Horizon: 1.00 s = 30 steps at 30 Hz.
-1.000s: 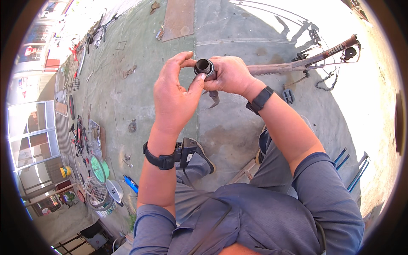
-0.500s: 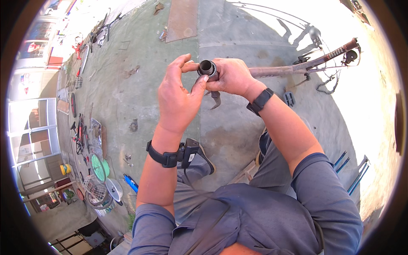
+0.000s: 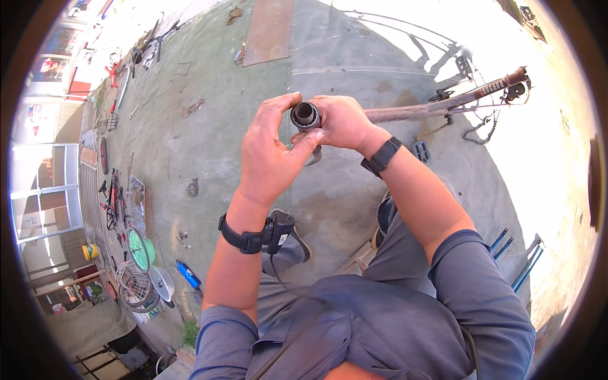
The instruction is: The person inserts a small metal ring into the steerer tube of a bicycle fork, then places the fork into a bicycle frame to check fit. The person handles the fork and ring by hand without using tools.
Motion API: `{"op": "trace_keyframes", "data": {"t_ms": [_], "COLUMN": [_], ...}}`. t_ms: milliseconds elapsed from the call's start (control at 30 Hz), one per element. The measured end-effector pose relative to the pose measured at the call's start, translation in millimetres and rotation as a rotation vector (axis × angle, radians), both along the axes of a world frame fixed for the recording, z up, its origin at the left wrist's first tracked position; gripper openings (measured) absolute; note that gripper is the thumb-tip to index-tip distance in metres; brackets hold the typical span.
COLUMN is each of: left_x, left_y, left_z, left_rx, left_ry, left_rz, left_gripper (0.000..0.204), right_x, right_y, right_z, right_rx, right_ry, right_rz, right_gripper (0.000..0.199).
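Note:
An old, rusty bicycle frame (image 3: 405, 113) stretches from my hands toward the right. Its head tube points up at me, with a dark round opening (image 3: 304, 112) and a ring (image 3: 306, 128) around the rim. My right hand (image 3: 345, 123) is wrapped round the frame just behind this end. From the left, my left hand (image 3: 261, 152) curves thumb and forefinger about the ring, closed on it from both sides. Beneath the head tube, partly hidden by my hands, a bent metal piece (image 3: 315, 156) sticks out. A chain (image 3: 484, 134) dangles near the frame's far end.
A loose pedal (image 3: 420, 151) lies on the concrete by my right wrist. Blue tubes (image 3: 527, 269) lie at lower right, a blue cylinder (image 3: 188, 273) at lower left. Wheels and a wire basket (image 3: 134, 282) crowd the left side. A brown board (image 3: 268, 31) lies ahead.
My left forefinger has come down from its raised position onto the ring's far side, and the thumb has shifted along the near side. The head tube has tipped and moved slightly.

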<state>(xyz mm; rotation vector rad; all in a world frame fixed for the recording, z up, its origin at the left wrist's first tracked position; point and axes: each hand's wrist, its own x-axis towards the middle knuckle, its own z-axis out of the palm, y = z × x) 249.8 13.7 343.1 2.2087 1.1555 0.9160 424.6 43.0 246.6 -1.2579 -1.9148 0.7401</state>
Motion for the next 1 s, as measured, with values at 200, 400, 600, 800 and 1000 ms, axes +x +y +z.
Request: {"op": "trace_keyframes", "data": {"t_ms": [200,400,600,800,1000], "left_x": [3,-6,-55,-118,-149], "left_y": [-2,-10,-30,-70,-102], "left_z": [-5,-16,-33,-62,-91], "left_rx": [0.062,0.021,-0.145,-0.306,-0.409], "left_ry": [-0.008,-0.094,-0.018,0.006,-0.057], "left_rz": [-0.051,0.034,0.212,0.41,0.489], "left_gripper": [0.056,0.065,0.063,0.06,0.058], "right_x": [1,0,-6,-4,3], "right_y": [-4,-4,25,55,40], "right_z": [-6,6,13,9,8], "right_rx": [0.035,-0.035,-0.129,-0.176,-0.232], "right_ry": [-0.058,-0.021,-0.092,-0.157,-0.109], "right_rz": [0.035,-0.012,-0.072,-0.067,0.041], "right_gripper": [0.033,0.038,0.045,0.054,0.046]}}
